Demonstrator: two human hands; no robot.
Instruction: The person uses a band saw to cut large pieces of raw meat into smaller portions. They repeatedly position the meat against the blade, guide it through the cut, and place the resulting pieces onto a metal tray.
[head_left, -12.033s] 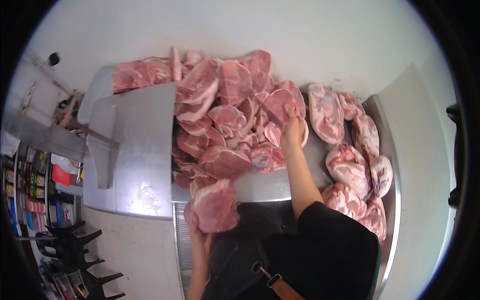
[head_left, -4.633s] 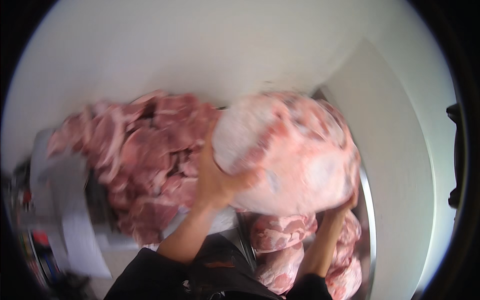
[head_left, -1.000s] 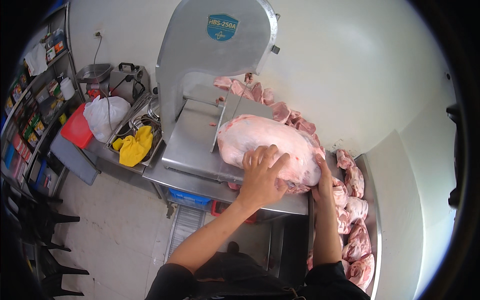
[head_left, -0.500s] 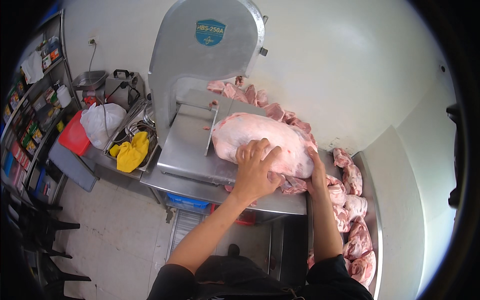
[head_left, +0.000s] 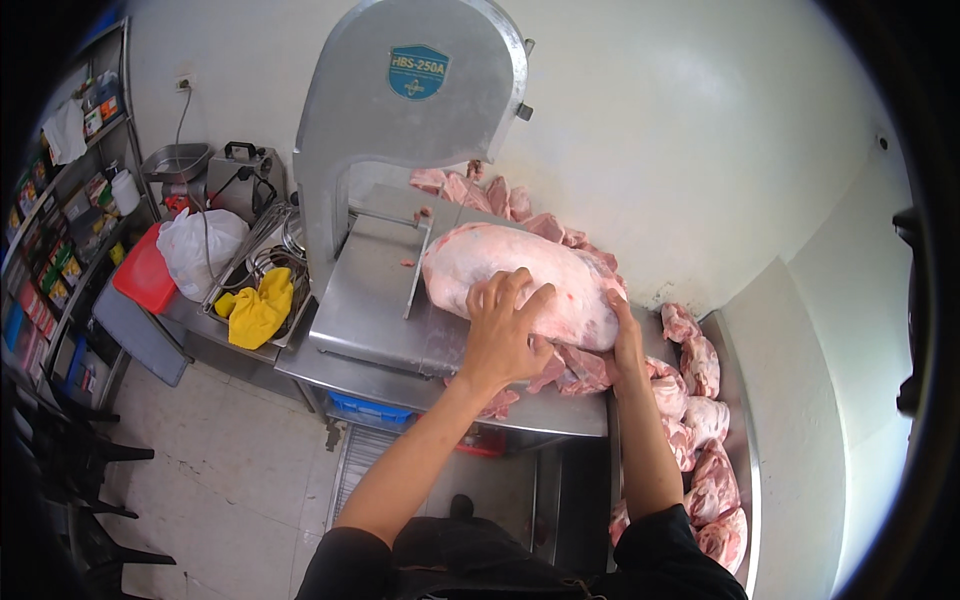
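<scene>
A large pale pork leg [head_left: 510, 265] with a smooth, fatty surface lies on the steel table of the meat band saw [head_left: 405, 130], right of the saw's flat steel plate [head_left: 368, 275]. My left hand [head_left: 505, 330] grips its near side, with fingers spread and bent over the top and the thumb low at the edge. At the right end, my right hand [head_left: 627, 335] is cupped against the leg, so the meat is held between both hands. Several smaller raw meat pieces [head_left: 582, 372] show under its near edge, by my hands.
Cut meat chunks [head_left: 545, 226] line the far side along the wall. At right, a steel tray [head_left: 745, 470] holds several larger meat pieces [head_left: 715, 480]. To the left are a yellow cloth [head_left: 262, 308], a white plastic bag [head_left: 203, 250] and a red board [head_left: 146, 272]. A blue crate [head_left: 370, 408] sits below.
The pork leg has shifted slightly away from me, and more of the smaller pieces show beneath its near edge. Both hands have stayed on it.
</scene>
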